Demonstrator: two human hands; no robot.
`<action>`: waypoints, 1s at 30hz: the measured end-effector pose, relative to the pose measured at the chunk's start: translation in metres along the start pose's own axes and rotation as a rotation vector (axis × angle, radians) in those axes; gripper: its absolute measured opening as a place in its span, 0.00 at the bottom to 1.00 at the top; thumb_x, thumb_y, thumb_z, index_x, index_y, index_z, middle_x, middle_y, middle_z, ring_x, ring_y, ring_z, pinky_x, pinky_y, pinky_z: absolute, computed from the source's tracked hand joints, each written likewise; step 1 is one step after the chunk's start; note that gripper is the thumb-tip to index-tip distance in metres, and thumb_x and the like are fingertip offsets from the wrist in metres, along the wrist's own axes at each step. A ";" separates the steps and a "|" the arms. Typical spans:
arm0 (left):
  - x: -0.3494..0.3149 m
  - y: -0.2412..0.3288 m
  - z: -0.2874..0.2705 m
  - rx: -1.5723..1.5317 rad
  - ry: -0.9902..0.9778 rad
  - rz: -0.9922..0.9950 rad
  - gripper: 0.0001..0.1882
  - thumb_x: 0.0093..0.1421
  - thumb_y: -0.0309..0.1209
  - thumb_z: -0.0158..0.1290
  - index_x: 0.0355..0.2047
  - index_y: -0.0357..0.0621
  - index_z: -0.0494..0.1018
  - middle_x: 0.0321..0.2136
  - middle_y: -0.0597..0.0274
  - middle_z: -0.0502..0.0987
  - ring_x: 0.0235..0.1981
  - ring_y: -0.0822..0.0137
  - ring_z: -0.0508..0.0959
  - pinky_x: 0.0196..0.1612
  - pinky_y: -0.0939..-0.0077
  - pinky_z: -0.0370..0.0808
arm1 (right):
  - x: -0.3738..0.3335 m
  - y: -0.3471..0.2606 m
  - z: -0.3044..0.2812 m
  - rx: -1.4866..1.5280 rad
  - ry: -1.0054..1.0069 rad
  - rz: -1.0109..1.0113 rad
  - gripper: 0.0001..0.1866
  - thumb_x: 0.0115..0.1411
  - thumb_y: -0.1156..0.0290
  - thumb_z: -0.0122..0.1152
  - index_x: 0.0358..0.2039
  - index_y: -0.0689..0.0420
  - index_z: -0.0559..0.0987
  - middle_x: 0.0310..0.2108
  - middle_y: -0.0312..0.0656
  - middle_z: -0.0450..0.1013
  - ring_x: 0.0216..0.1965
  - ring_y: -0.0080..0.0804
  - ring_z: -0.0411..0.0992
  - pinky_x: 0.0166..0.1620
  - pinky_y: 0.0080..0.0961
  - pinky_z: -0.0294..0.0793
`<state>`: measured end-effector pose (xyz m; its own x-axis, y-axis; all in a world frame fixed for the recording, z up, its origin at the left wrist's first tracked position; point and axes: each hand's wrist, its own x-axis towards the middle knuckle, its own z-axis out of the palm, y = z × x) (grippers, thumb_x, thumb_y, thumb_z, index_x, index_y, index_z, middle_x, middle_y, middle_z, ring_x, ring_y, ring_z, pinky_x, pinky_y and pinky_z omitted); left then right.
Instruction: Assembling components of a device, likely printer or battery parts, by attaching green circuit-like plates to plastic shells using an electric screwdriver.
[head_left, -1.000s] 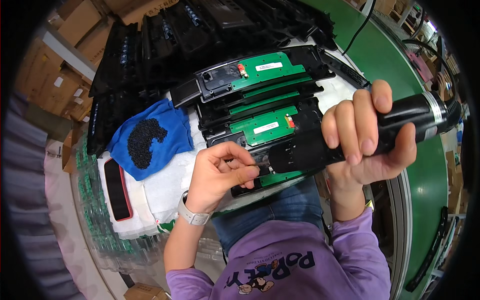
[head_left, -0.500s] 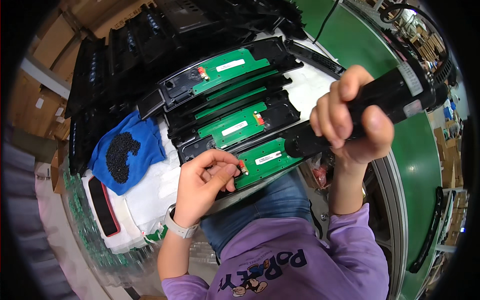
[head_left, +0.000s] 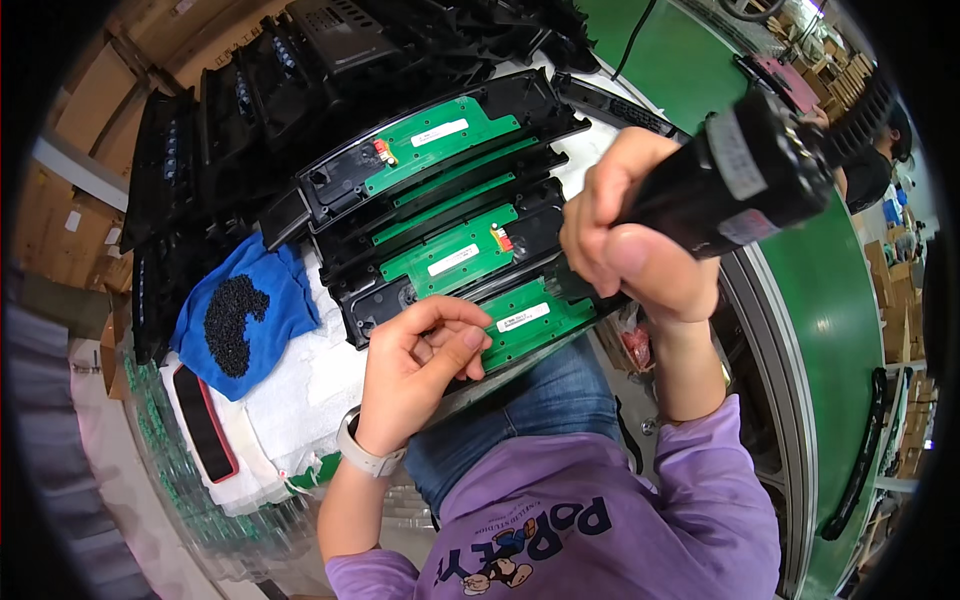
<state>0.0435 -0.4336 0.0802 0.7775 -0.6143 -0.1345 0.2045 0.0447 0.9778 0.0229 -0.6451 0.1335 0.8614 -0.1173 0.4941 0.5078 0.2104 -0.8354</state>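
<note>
Curling over the near edge of the work, the left hand [head_left: 415, 365] is coming up from the lower edge with a pale watch [head_left: 362, 452] on its wrist, thumb and fingertips pinched together in a narrow grip right beside the left end of the nearest green circuit board [head_left: 535, 322]; whether something tiny is sitting between those fingers is too small to tell. That board is lying in the closest black plastic housing [head_left: 470, 345], just above the person's lap, its long axis running from lower left up to upper right. To the right and a little higher, the right hand [head_left: 635, 240] is rising on a bent wrist out of a purple sleeve [head_left: 700, 490], its grip wrapping fully round a black electric screwdriver [head_left: 745, 175]; the tool's thick body is pointing up and right toward the camera, while its lower end is angling down and left toward the right end of the nearest board. Beyond it, two more black housings with green boards [head_left: 450, 255] [head_left: 435, 140] are lying parallel on the white-padded surface [head_left: 300, 385], all slanted the same way. Left of them a blue cloth [head_left: 285, 305] is carrying a heap of small black screws [head_left: 230, 320]. Farther back, stacks of black plastic parts [head_left: 260, 100] are filling the rear, and a green conveyor belt [head_left: 830, 300] is curving past on the right.
</note>
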 end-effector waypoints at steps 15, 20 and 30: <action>0.003 -0.009 0.000 -0.031 0.028 0.021 0.07 0.61 0.25 0.49 0.37 0.34 0.71 0.27 0.59 0.76 0.24 0.74 0.74 0.29 0.83 0.71 | 0.007 0.006 0.009 -0.024 -0.067 0.072 0.14 0.46 0.71 0.62 0.26 0.63 0.67 0.14 0.36 0.63 0.10 0.20 0.61 0.15 0.16 0.59; 0.004 -0.010 -0.001 -0.110 0.013 0.051 0.08 0.63 0.27 0.47 0.38 0.34 0.71 0.27 0.59 0.76 0.23 0.74 0.74 0.29 0.82 0.70 | 0.002 0.005 0.007 -0.047 -0.100 -0.006 0.13 0.48 0.71 0.63 0.24 0.61 0.66 0.13 0.36 0.61 0.10 0.21 0.60 0.16 0.17 0.58; 0.001 -0.006 0.001 -0.122 0.099 0.078 0.07 0.59 0.22 0.50 0.38 0.32 0.71 0.29 0.55 0.77 0.26 0.71 0.77 0.31 0.82 0.73 | 0.001 -0.010 -0.008 0.350 -0.221 -0.144 0.19 0.54 0.58 0.60 0.36 0.59 0.66 0.16 0.32 0.64 0.14 0.21 0.64 0.22 0.21 0.65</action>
<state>0.0425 -0.4355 0.0744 0.8473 -0.5250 -0.0798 0.2073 0.1888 0.9599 0.0183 -0.6547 0.1404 0.7410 0.0328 0.6707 0.5572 0.5275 -0.6414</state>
